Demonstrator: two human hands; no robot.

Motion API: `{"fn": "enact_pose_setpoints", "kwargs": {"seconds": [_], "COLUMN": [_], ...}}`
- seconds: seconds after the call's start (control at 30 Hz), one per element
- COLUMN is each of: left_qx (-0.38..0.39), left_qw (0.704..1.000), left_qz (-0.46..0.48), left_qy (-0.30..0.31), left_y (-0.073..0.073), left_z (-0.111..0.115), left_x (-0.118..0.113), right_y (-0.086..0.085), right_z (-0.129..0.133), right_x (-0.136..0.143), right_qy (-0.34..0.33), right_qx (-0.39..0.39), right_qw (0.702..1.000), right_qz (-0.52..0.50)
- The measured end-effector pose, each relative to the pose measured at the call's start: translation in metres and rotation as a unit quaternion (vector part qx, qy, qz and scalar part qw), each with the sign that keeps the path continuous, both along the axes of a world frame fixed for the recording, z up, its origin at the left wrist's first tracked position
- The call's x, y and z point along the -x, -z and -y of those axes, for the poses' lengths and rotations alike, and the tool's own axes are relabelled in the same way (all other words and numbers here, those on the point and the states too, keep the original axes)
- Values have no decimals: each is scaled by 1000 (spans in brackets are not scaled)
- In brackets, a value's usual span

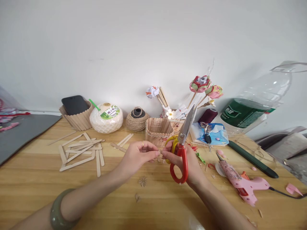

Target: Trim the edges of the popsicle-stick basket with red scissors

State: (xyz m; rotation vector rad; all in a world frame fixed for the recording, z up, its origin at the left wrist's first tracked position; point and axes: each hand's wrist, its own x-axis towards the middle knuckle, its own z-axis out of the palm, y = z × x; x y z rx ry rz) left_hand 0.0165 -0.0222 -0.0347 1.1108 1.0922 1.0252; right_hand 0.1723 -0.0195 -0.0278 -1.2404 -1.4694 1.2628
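Scissors, red- and yellow-handled with steel blades point(181, 150), sit closed, tips up, in right hand point(185, 163) at table centre, while left hand point(139, 155) pinches something too small to identify; judged light, stiff, best gripped by the handles.

Stick pile point(82, 152) left on counter point(153, 198); stick box point(158, 131) far centre, twine ball point(137, 119) to its left, glue gun point(242, 183) near right, bottle point(254, 102) lying far right.
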Motion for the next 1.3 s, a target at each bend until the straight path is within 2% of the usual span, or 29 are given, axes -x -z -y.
{"fn": "enact_pose_setpoints", "kwargs": {"seconds": [0.2,0.47,1.03,1.3], "left_qx": [16,36,10,-11], "left_qw": [999,999,992,993], "left_qz": [-26,-10,-111,-109], "left_qy": [10,34,66,46], "left_y": [-1,-4,-8,-4], "left_z": [-1,-1,-4,-2], "left_x": [1,4,12,9], "right_y": [-1,-6,-7,-8], "right_z": [1,5,5,5], "right_x": [0,-1,1,1], "right_qy": [2,-3,-17,-13], "right_qx": [9,5,5,-8], "right_qw": [1000,999,999,998], "right_qz": [1,35,31,53]}}
